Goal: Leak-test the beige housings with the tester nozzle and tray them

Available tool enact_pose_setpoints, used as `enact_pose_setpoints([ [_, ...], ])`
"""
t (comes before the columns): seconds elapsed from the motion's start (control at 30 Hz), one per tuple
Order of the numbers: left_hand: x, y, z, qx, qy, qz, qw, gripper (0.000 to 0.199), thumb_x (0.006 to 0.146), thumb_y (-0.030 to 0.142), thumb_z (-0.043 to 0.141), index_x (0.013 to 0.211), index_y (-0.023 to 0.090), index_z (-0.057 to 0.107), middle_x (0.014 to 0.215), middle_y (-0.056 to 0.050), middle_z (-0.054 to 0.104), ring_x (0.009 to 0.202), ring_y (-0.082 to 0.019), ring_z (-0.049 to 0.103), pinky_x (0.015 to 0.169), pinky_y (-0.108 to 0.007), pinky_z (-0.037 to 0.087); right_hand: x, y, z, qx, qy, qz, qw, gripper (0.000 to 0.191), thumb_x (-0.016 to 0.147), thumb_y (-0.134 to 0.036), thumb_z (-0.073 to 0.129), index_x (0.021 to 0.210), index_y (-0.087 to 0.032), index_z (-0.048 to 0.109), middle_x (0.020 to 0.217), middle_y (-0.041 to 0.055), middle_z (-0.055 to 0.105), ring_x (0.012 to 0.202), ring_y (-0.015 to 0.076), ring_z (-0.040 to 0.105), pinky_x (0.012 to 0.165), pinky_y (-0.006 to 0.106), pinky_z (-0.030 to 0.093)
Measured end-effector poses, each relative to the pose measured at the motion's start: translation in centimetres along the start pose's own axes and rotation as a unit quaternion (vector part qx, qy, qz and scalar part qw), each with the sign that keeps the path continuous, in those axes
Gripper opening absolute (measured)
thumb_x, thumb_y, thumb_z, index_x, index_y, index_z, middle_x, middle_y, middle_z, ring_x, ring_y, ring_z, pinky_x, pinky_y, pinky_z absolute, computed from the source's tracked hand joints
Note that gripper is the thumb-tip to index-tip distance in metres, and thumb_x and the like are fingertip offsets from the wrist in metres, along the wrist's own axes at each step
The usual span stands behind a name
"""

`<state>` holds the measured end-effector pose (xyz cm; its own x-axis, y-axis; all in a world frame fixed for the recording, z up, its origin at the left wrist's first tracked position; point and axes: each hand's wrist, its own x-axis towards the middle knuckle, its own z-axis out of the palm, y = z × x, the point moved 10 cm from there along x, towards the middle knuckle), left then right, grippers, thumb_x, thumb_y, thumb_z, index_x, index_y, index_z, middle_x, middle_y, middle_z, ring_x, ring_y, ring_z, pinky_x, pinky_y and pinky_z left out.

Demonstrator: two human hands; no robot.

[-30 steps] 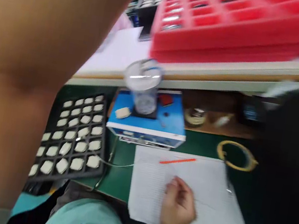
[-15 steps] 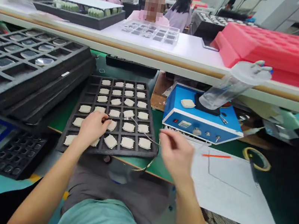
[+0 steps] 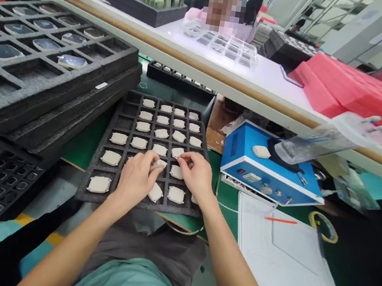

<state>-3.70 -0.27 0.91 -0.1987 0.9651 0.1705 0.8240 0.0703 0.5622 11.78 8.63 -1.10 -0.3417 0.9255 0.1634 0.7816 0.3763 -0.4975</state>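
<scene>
A black foam tray [image 3: 84,189] holds several cream, rounded-square pieces, one to a pocket. Over its middle, my left hand [image 3: 138,175] is closed, pinching one cream piece [image 3: 160,164] between thumb and fingers, tilted above its pocket. My right hand [image 3: 198,178] is just to the right, thumb and fingertips pressed together beside another cream piece [image 3: 177,153]. Whatever the right fingers hold is hidden or too small to make out. Both hands cover some of the pockets.
Stacked black trays [image 3: 85,97] with glassy pieces rise at left. At right are a blue control box [image 3: 244,146] bearing one cream piece, a paper sheet [image 3: 288,260] and a tape roll [image 3: 323,227]. A shelf [image 3: 177,49] crosses behind; a person sits beyond.
My right hand has moved left from beside the tray to over it. My left hand has shifted right and now lifts a cream piece. The view has tilted and turned.
</scene>
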Motion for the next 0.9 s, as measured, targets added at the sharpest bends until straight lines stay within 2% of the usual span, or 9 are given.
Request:
enact_pose_setpoints([
  [0.07,-0.4,-0.5,-0.5,-0.184,0.058,-0.029,0.981,0.012,0.098,0.027,0.060,0.108,0.020,0.057,0.101,-0.007,0.071,0.095,-0.021,0.068,0.083,-0.034,0.053,0.1,-0.1,-0.1,0.000,-0.002,-0.005,1.000,0.018,0.096,-0.029,0.062,0.106,-0.024,0.076,0.098,0.0038,0.076,0.086,0.0204,0.070,0.075,0.030,0.050],
  [0.13,-0.7,-1.3,-0.2,-0.409,0.102,-0.064,0.905,0.021,0.095,0.033,0.065,0.110,0.021,0.056,0.101,-0.006,0.070,0.090,-0.018,0.069,0.076,-0.030,0.055,0.3,-0.5,0.0,-0.009,-0.012,-0.016,1.000,0.019,0.095,-0.029,0.062,0.106,-0.024,0.077,0.098,0.0042,0.076,0.089,0.0213,0.070,0.075,0.031,0.049],
  [0.2,-0.8,-1.8,1.1,-0.545,0.103,-0.104,0.826,0.032,0.088,0.039,0.075,0.107,0.021,0.057,0.096,-0.004,0.069,0.084,-0.017,0.068,0.067,-0.026,0.055,0.6,-0.9,0.0,-0.024,-0.023,-0.022,0.999,0.020,0.097,-0.027,0.060,0.103,-0.024,0.078,0.101,0.0053,0.076,0.091,0.0216,0.070,0.074,0.031,0.048],
  [0.37,-0.8,-2.9,3.3,-0.639,0.069,-0.186,0.743,0.046,0.074,0.043,0.088,0.102,0.017,0.062,0.088,-0.001,0.069,0.068,-0.011,0.068,0.058,-0.020,0.054,1.1,-1.4,0.1,-0.051,-0.025,-0.034,0.998,0.020,0.098,-0.024,0.056,0.100,-0.023,0.076,0.101,0.0057,0.074,0.088,0.0211,0.070,0.070,0.030,0.047],
  [0.47,-0.9,-3.2,3.6,-0.681,0.051,-0.207,0.701,0.050,0.069,0.040,0.092,0.103,0.015,0.065,0.085,0.001,0.069,0.063,-0.010,0.068,0.055,-0.018,0.054,0.1,-2.9,-1.5,-0.043,0.053,-0.099,0.993,0.020,0.100,-0.021,0.053,0.096,-0.020,0.072,0.095,0.0056,0.072,0.080,0.0186,0.067,0.068,0.028,0.046],
  [0.6,-1.0,-3.0,4.1,-0.704,0.004,-0.231,0.672,0.047,0.070,0.033,0.090,0.107,0.014,0.068,0.079,0.002,0.068,0.051,-0.007,0.063,0.046,-0.016,0.050,-4.1,-7.8,-4.7,-0.078,0.179,-0.323,0.926,0.017,0.100,-0.016,0.054,0.094,-0.018,0.069,0.085,0.0050,0.072,0.074,0.0165,0.064,0.066,0.029,0.044],
  [0.7,-1.0,-3.0,4.1,-0.707,-0.003,-0.244,0.664,0.043,0.069,0.028,0.088,0.104,0.014,0.068,0.075,0.003,0.068,0.045,-0.006,0.060,0.041,-0.016,0.046,-6.8,-10.5,-5.0,-0.151,0.192,-0.460,0.853,0.015,0.099,-0.015,0.057,0.092,-0.018,0.070,0.079,0.0032,0.072,0.067,0.0153,0.059,0.060,0.031,0.039],
  [0.77,-1.0,-3.2,4.1,-0.706,0.001,-0.251,0.662,0.040,0.068,0.028,0.087,0.100,0.015,0.067,0.072,0.004,0.067,0.044,-0.006,0.059,0.039,-0.015,0.045,-7.2,-11.1,-4.9,-0.184,0.179,-0.490,0.833,0.019,0.101,-0.017,0.055,0.090,-0.019,0.071,0.078,0.0020,0.071,0.064,0.0143,0.056,0.057,0.032,0.036],
  [0.9,-1.0,-3.2,4.3,-0.701,-0.008,-0.258,0.665,0.038,0.069,0.028,0.086,0.099,0.015,0.066,0.069,0.004,0.066,0.043,-0.007,0.059,0.039,-0.015,0.045,-6.5,-10.9,-4.6,-0.185,0.144,-0.492,0.839,0.024,0.104,-0.018,0.050,0.092,-0.021,0.071,0.078,0.0021,0.070,0.064,0.0141,0.055,0.056,0.034,0.034],
])
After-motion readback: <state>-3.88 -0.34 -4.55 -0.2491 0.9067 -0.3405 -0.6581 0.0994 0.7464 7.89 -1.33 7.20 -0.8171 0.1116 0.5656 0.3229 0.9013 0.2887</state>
